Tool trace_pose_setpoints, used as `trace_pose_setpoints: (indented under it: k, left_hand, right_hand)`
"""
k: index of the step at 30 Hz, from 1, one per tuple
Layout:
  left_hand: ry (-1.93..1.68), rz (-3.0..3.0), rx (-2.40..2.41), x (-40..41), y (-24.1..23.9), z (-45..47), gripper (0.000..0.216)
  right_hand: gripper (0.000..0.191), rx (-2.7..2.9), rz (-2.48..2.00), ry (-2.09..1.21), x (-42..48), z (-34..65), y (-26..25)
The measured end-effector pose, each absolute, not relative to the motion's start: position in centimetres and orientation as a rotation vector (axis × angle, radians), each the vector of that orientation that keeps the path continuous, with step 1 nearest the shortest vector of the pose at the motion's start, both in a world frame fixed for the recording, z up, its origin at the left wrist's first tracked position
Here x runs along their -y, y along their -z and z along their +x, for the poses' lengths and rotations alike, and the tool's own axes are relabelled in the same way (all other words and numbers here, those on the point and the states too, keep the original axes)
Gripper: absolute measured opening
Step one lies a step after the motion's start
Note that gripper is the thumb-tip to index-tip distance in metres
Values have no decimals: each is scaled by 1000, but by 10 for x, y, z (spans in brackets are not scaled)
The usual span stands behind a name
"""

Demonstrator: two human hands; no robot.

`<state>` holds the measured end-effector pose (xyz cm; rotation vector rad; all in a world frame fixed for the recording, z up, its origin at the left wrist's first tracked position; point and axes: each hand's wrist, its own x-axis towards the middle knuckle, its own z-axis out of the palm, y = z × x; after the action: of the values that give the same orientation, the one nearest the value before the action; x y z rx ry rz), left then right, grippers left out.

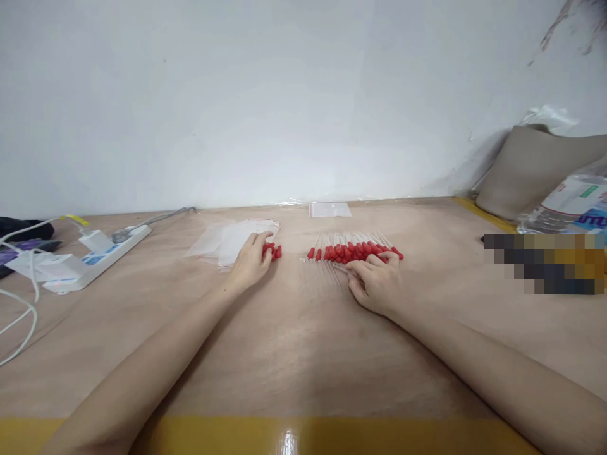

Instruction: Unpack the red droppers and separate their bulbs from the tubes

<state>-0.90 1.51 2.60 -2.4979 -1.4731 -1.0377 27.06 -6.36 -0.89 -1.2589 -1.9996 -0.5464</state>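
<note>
Glass droppers with red rubber bulbs (348,252) lie in a dense row, their clear thin tubes pointing both away from me and toward me. My right hand (377,281) is at the near right side of this row, thumb and fingers closed around a dropper (342,268) by its tube. Further left, my left hand (251,260) curls its fingers around a small bunch of droppers, whose red bulbs (276,253) stick out on its right. Their tubes are mostly hidden by the hand. Under and beside that hand lies a stack of clear plastic bags (230,243).
A single zip bag (329,210) lies near the wall. At left are a white power strip (99,260) with plugged chargers and loose cables (33,316). A grey-brown bag-like object (526,167) and a plastic bottle (552,205) stand at right, near a blurred-out patch.
</note>
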Motion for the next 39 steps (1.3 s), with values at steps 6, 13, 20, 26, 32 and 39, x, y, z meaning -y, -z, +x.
trace_pose_setpoints:
  k: [6,13,20,26,32,39]
  left_hand:
    - [876,-2457,1446,-36,-27,-3,3]
    - [750,-2486,1254,-35,-17,-2,21]
    - [695,-2428,1166,-25,-16,-5,22]
    - [672,-2483,1196,-15,-20,29,19]
    - [693,-2527,1423,-18,-23,63,25]
    - [702,-2505,1709,-20,-25,77,21]
  right_hand:
    - [14,2009,-1264,520,62,270,11]
    - [17,2073,-1253,512,66,268,10]
    - [20,2159,-1236,448,71,263,7]
    - [29,2246,-1221,402,74,262,3]
    - [31,2303,-1215,427,76,262,1]
    - [36,2380,-1231,496,77,262,2]
